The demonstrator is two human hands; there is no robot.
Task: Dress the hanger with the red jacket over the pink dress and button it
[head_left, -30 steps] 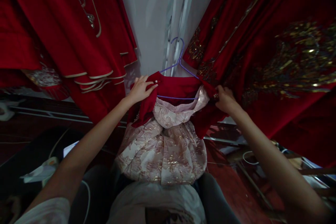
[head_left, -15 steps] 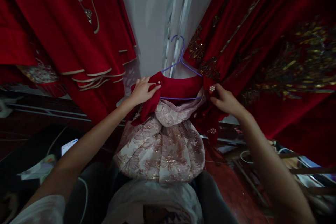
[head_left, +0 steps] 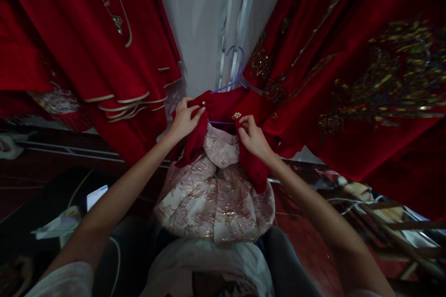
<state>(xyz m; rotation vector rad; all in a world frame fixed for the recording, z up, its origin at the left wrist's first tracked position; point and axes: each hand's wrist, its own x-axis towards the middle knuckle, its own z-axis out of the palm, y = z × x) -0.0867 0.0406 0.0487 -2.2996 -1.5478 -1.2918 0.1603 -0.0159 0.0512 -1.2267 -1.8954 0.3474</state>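
Note:
A small red jacket [head_left: 223,100] hangs on a purple hanger [head_left: 240,67] in front of me. My left hand [head_left: 185,118] pinches its left front edge, close to a pearl-like button [head_left: 204,102]. The opposite front edge is in my right hand [head_left: 255,137], fingers closed just below a flower-shaped button [head_left: 237,115]. Between the two edges shows a pale pink brocade skirt [head_left: 216,204] with a shiny raised pattern, spread over my lap. Part of the hanger's lower bar is covered by the cloth.
Long red garments with gold trim [head_left: 114,69] hang at left, and others with gold sequins [head_left: 390,79] at right. A lit phone [head_left: 96,196] lies on a dark surface at left. A wooden rack [head_left: 393,227] stands at lower right.
My right hand has drawn the jacket's right front edge inward to the left, covering more of the hanger and the skirt's top. My left hand has shifted only slightly.

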